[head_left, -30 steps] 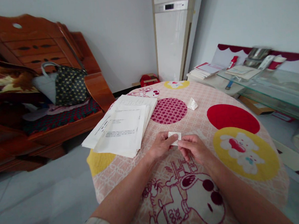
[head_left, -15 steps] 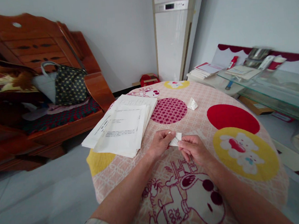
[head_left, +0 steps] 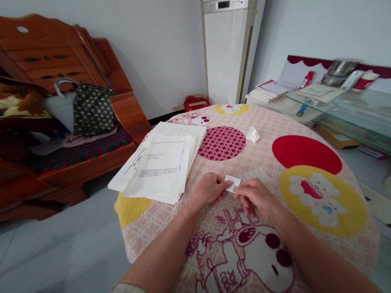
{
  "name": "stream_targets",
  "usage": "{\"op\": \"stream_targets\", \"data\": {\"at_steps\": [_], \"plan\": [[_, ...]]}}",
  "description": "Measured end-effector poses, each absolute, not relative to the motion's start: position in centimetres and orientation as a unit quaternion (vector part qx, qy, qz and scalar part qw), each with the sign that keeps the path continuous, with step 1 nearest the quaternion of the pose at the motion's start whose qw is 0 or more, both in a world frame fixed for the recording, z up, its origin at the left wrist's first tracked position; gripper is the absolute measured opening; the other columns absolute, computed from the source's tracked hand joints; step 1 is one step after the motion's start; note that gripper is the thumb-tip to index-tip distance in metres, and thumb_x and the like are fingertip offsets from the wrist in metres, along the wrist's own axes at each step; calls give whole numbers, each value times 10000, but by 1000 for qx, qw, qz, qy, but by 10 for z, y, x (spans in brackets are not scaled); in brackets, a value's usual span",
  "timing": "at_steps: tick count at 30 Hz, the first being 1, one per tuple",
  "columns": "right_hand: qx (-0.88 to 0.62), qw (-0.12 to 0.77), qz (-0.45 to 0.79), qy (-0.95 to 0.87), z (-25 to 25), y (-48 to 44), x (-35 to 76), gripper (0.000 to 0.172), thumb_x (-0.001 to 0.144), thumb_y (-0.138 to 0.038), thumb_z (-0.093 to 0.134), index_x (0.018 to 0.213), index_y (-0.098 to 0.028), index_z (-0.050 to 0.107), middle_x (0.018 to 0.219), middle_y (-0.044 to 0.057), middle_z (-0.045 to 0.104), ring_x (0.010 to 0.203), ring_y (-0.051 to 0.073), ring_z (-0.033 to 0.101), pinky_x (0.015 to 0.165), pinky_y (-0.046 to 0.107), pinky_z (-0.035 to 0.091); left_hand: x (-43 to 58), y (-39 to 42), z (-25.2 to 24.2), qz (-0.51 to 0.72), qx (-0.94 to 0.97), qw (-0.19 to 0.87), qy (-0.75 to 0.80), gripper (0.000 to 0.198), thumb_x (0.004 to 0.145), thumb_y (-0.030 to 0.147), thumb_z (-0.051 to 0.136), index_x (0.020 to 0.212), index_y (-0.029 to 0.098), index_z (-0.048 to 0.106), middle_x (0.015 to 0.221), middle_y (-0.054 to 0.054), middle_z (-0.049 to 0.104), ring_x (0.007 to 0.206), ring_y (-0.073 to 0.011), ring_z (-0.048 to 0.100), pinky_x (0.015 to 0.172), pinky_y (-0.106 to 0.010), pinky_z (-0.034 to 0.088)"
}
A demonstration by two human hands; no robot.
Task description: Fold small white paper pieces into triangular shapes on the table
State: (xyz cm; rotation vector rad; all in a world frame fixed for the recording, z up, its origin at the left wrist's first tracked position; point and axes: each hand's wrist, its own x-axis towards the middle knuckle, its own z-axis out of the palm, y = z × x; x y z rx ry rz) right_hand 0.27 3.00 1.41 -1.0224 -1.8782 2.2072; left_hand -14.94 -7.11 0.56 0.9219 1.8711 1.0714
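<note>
A small folded piece of white paper (head_left: 232, 180) is held between my two hands above the patterned tablecloth (head_left: 175, 222). My left hand (head_left: 211, 187) pinches its left edge between thumb and fingers. At its lower right corner, my right hand (head_left: 254, 193) grips the paper with thumb and forefinger, the other fingers curled under. Beyond my hands lies a small folded white paper shape (head_left: 253, 134). A stack of printed sheets (head_left: 162, 163) rests on the table to the left of my left hand.
A wooden bench (head_left: 55, 54) with a patterned bag (head_left: 93, 108) stands at the left. To the right, a glass shelf (head_left: 378, 106) holds papers, metal bowls and a cup. A tall white air conditioner (head_left: 228, 51) stands behind the round table.
The folded paper has turned slightly in my fingers, and more of its face shows. My left hand has shifted a little on its edge. The view has moved slightly.
</note>
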Motion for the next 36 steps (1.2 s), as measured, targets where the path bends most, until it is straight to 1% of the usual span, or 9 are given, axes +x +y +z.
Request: {"op": "stream_targets", "data": {"at_steps": [3, 6, 13, 17, 19, 21, 27, 32, 36], "plan": [[-344, -11, 688, -639, 14, 31, 6, 184, 737, -344, 624, 641, -188, 617, 369, -33, 529, 275, 129, 498, 240, 189, 317, -146, -75, 9, 385, 392, 377, 746, 411, 856, 405, 596, 509, 187, 559, 413, 10, 507, 352, -106, 431, 419, -239, 262], [-346, -58, 631, -692, 15, 31, 6, 171, 765, -268, 581, 612, -194, 599, 360, -13, 552, 256, 121, 483, 242, 181, 320, -145, -75, 11, 353, 455, 304, 759, 419, 845, 358, 633, 473, 179, 559, 408, 19, 472, 398, -98, 400, 475, -259, 250], [-333, -142, 505, -784, 25, 36, 11, 230, 821, -193, 529, 592, -197, 552, 378, -7, 542, 318, 137, 514, 322, 213, 330, -141, -71, 14, 221, 521, 227, 793, 345, 840, 357, 695, 571, 166, 594, 536, 29, 502, 533, -108, 414, 559, -276, 243], [-244, -1, 396, -885, 30, 48, 16, 325, 847, -217, 557, 527, -190, 507, 469, 4, 541, 459, 129, 522, 460, 245, 352, -139, -72, 16, 205, 508, 180, 817, 238, 783, 355, 770, 718, 170, 634, 666, 15, 585, 623, -130, 482, 591, -265, 304], [-180, 100, 366, -908, 29, 56, 17, 227, 836, -184, 568, 610, -179, 586, 600, 14, 608, 599, 150, 564, 576, 263, 400, -138, -72, 15, 237, 534, 157, 796, 193, 755, 269, 794, 832, 166, 650, 767, 5, 626, 692, -136, 526, 634, -253, 361], [-119, 142, 352, -918, 28, 62, 17, 165, 825, -125, 544, 718, -180, 657, 732, 29, 651, 721, 170, 590, 674, 280, 430, -136, -72, 13, 271, 573, 145, 760, 188, 757, 159, 769, 910, 157, 660, 852, -8, 644, 740, -132, 553, 678, -243, 404], [-31, 79, 313, -946, 22, 65, 16, 295, 753, 13, 501, 834, -174, 715, 877, 60, 638, 838, 191, 585, 772, 310, 446, -136, -73, 7, 293, 636, 164, 695, 138, 821, 36, 631, 814, 151, 708, 813, -16, 659, 777, -129, 600, 759, -244, 449], [-15, 57, 287, -956, 21, 65, 17, 253, 788, 7, 544, 851, -175, 708, 900, 56, 615, 850, 193, 577, 799, 326, 447, -143, -79, 12, 260, 671, 167, 674, 165, 768, 91, 694, 910, 166, 733, 842, -8, 646, 752, -130, 576, 724, -248, 443], [-14, 53, 282, -958, 18, 67, 17, 221, 824, -18, 564, 875, -174, 712, 923, 60, 620, 861, 191, 581, 799, 323, 446, -143, -81, 14, 233, 677, 154, 681, 115, 758, 108, 700, 861, 157, 715, 825, -6, 620, 730, -128, 552, 689, -246, 426]]}}
